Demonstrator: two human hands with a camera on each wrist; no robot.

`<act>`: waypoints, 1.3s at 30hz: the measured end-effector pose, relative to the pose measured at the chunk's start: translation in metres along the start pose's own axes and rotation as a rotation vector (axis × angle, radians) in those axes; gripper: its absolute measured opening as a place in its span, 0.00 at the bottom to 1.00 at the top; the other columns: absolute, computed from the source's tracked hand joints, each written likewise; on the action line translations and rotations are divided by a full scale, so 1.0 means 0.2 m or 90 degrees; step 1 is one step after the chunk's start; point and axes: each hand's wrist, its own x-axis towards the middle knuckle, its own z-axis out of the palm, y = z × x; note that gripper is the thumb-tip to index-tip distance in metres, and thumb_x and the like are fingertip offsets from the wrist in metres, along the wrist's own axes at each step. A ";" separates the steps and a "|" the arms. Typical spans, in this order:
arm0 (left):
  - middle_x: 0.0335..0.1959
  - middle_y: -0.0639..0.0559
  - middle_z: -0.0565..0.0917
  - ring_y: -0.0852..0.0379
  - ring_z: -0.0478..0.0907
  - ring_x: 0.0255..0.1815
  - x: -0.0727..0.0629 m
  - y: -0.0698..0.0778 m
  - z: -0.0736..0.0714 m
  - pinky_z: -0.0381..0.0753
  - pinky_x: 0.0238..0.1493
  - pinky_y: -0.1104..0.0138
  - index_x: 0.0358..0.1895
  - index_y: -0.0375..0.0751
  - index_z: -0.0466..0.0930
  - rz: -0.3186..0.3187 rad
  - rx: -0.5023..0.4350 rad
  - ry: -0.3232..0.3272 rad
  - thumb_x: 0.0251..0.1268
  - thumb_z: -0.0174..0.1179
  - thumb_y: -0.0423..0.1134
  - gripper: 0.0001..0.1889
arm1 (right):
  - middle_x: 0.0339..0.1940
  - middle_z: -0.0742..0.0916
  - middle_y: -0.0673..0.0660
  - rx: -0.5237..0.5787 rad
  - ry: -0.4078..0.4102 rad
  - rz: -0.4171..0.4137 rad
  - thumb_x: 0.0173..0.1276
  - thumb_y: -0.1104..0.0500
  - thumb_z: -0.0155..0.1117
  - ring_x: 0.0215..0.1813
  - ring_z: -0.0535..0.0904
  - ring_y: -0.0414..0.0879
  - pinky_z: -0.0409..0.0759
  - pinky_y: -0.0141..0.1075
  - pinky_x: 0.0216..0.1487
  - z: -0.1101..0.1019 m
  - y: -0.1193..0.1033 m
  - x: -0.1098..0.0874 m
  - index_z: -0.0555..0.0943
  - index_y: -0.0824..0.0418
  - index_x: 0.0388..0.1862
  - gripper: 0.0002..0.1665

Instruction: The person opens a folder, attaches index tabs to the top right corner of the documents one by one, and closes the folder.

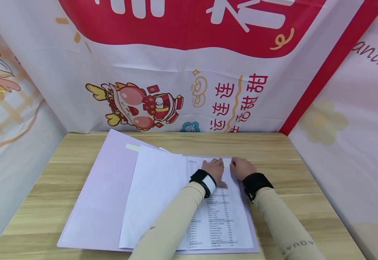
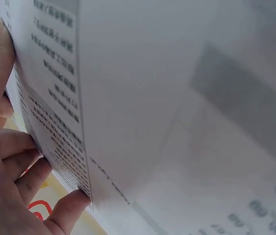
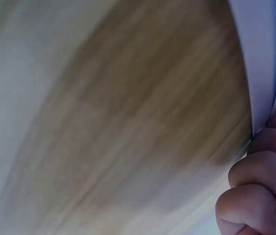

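An open pale purple folder [image 1: 94, 195] lies on the wooden table with printed paper sheets [image 1: 219, 227] on its right side and a blank-looking white sheet [image 1: 157, 187] left of them. My left hand [image 1: 214, 170] rests on the upper part of the printed page, thumb and fingers spread. In the left wrist view its fingers [image 2: 30, 181] touch the page's rows of print. My right hand [image 1: 242, 168] is at the upper right corner of the sheets, fingers curled at the edge. In the right wrist view the curled fingers [image 3: 260, 171] meet the paper and folder edges; their tips are partly hidden.
Pale strips show near the folder's top, one on the left cover [image 1: 131, 147] and one beside the right hand. Wooden tabletop [image 1: 283, 173] surrounds the folder. A printed cloth [image 1: 163, 65] hangs behind, with more cloth at both sides.
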 end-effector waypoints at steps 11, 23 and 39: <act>0.72 0.60 0.72 0.56 0.71 0.68 0.01 0.03 0.01 0.78 0.57 0.50 0.73 0.51 0.72 -0.003 -0.007 0.001 0.52 0.69 0.71 0.47 | 0.31 0.84 0.59 0.009 0.001 0.037 0.76 0.57 0.54 0.32 0.78 0.53 0.76 0.47 0.37 -0.03 0.04 -0.02 0.82 0.64 0.41 0.13; 0.66 0.54 0.77 0.55 0.75 0.64 0.03 0.00 0.06 0.79 0.55 0.50 0.65 0.48 0.79 -0.001 -0.028 0.047 0.46 0.71 0.74 0.46 | 0.23 0.78 0.54 0.022 0.011 0.061 0.76 0.54 0.57 0.29 0.75 0.51 0.70 0.44 0.32 -0.04 -0.03 -0.01 0.75 0.58 0.27 0.16; 0.63 0.54 0.78 0.55 0.75 0.61 -0.02 0.00 0.00 0.79 0.53 0.54 0.66 0.46 0.79 -0.003 -0.024 0.047 0.46 0.69 0.75 0.47 | 0.25 0.80 0.56 0.037 0.021 0.063 0.76 0.57 0.56 0.30 0.76 0.53 0.71 0.44 0.33 -0.02 -0.05 0.02 0.78 0.60 0.31 0.12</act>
